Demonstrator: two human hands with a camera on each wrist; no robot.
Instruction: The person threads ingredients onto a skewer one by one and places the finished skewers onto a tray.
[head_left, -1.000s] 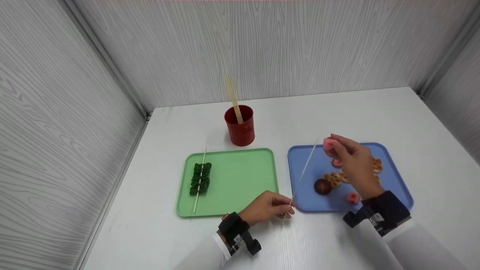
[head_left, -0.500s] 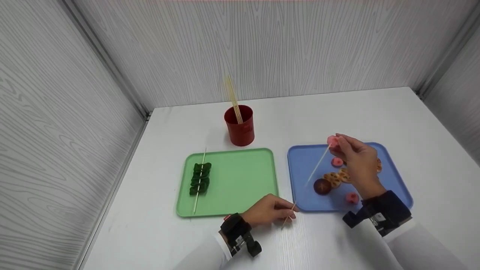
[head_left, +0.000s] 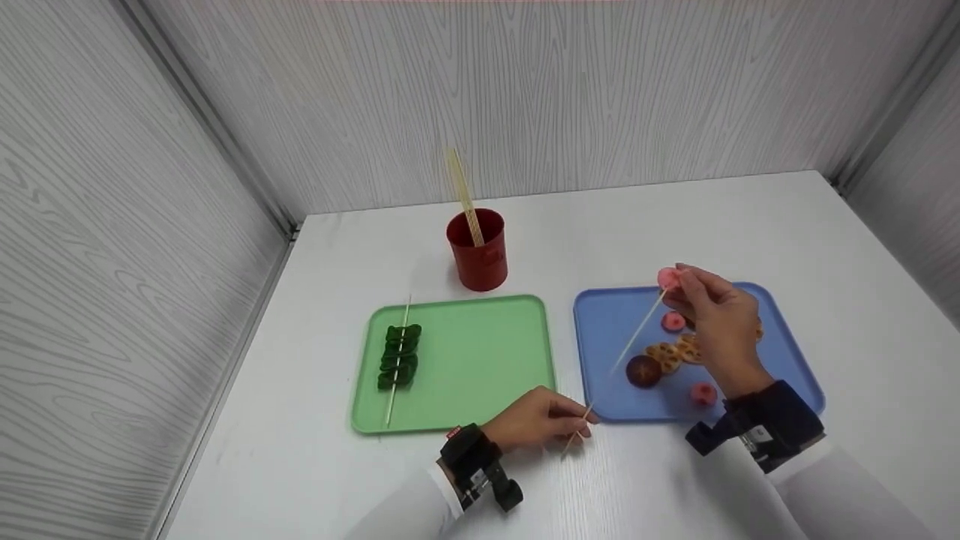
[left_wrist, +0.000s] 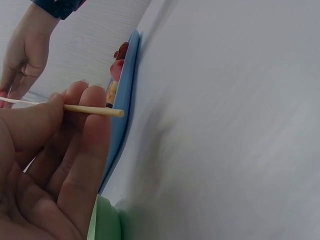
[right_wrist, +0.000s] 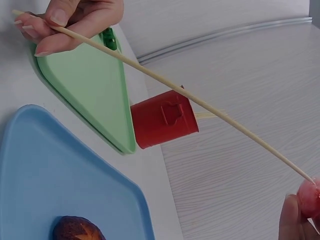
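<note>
Over the far edge of the blue tray, the pink piece, pinched by the right hand, meets the tip of the skewer; a second ago they were apart, so threading has probably begun. By the tray's near left corner, the left hand pinches the skewer's other end, its flat cut visible from the left wrist, not the head.

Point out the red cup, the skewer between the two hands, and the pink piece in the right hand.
Red cup (head_left: 481,268): head view, on its outer front wall.
Skewer (right_wrist: 165,82): right wrist view, midway along its bare shaft.
Pink piece (head_left: 668,277): head view, on its exposed side.
</note>
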